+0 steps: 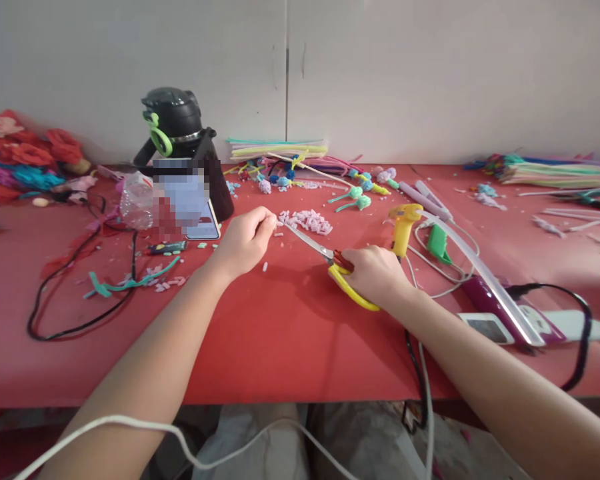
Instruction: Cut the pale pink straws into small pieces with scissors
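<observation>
**Scissor Cut at Pinched Stem**

The right hand has a closed grip on the yellow-handled scissors, blade tips meeting a small pale piece pinched in the closed left hand. Cut bits lie just beyond on the red tabletop.

Risk: the blades sit close to the left fingertips; a slip could nick them. Both forearms reach forward, wrists low, hands converging mid-tabletop.

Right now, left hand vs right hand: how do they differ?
The left hand pinches a small pale piece at its fingertips; the right hand grips the yellow-handled scissors. The left hand sits nearer the pile of pale cut pieces; the right hand sits beside the yellow glue gun. Both hover over the red table.
</observation>
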Available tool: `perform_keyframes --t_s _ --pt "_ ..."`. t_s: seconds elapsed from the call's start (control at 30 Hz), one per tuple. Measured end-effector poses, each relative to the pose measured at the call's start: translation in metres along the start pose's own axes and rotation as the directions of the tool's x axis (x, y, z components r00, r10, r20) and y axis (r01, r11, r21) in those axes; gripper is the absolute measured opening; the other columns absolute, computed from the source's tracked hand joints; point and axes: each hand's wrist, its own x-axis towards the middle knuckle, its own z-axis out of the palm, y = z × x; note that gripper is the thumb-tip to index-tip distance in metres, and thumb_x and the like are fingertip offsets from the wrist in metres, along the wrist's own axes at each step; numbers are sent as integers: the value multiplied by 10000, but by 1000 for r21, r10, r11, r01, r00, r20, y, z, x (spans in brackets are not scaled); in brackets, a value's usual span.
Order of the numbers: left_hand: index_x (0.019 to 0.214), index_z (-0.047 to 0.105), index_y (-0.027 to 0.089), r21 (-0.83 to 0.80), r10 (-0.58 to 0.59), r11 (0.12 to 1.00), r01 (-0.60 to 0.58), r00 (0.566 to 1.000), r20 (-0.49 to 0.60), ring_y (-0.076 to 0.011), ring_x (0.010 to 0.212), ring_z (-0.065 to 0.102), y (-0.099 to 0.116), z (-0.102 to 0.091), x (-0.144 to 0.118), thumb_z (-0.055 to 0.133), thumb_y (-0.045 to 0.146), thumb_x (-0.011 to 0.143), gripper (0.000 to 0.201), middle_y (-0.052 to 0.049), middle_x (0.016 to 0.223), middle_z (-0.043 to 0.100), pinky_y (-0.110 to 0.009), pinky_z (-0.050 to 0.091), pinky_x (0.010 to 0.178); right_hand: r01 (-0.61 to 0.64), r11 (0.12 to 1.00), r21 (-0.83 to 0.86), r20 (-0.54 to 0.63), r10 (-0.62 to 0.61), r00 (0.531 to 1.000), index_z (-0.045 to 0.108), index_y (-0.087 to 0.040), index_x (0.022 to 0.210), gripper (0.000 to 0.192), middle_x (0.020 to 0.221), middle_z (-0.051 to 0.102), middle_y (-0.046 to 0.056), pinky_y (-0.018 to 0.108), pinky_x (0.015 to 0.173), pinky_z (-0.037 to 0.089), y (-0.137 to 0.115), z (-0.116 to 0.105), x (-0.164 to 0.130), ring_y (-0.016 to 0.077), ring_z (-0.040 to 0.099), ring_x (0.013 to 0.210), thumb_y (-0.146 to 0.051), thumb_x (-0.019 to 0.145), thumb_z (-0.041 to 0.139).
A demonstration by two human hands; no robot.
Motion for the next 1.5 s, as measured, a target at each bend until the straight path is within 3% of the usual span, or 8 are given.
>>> perform_keyframes --t_s 0.17,0.37,0.5,0.8,1.5 --pt "765 520 193 -9 -3 1000 3 1000 -21 -144 635 506 -2 0 0 439 349 964 265 8 653 537 -282 388 622 -49 995 88 -17 51 999 609 -205 686 305 670 643 72 291 543 260 3 1 4 187 556 609 -419 869 493" --pt "716 449 203 -14 -17 1000 17 999 -40 -130 580 443 -2 0 0 428 353 976 301 27 601 451 -287 345 583 -53 948 314 -90 85 992 405 -233 589 509 538 504 13 278 534 273 5 0 0 158 459 547 -680 795 533" --pt "722 442 205 -35 -17 999 16 999 -39 -129 580 437 0 0 0 434 346 975 289 32 602 434 -288 339 583 -30 943 332 -127 76 989 342 -233 572 543 511 456 2 279 534 263 3 1 -3 141 404 513 -700 799 502" --pt "706 412 207 -4 6 1000 -6 999 -41 -129 583 426 2 0 0 416 342 978 304 29 607 423 -294 335 589 35 970 242 -121 -5 993 428 -229 606 483 563 546 31 287 543 266 1 6 -1 168 487 548 -659 813 504" --pt "734 455 207 15 2 1000 -1 999 -40 -140 602 460 -1 1 0 412 348 969 277 14 627 478 -292 359 602 7 981 195 -88 10 996 494 -223 638 460 598 586 52 292 547 251 2 6 -1 180 511 562 -632 848 470"
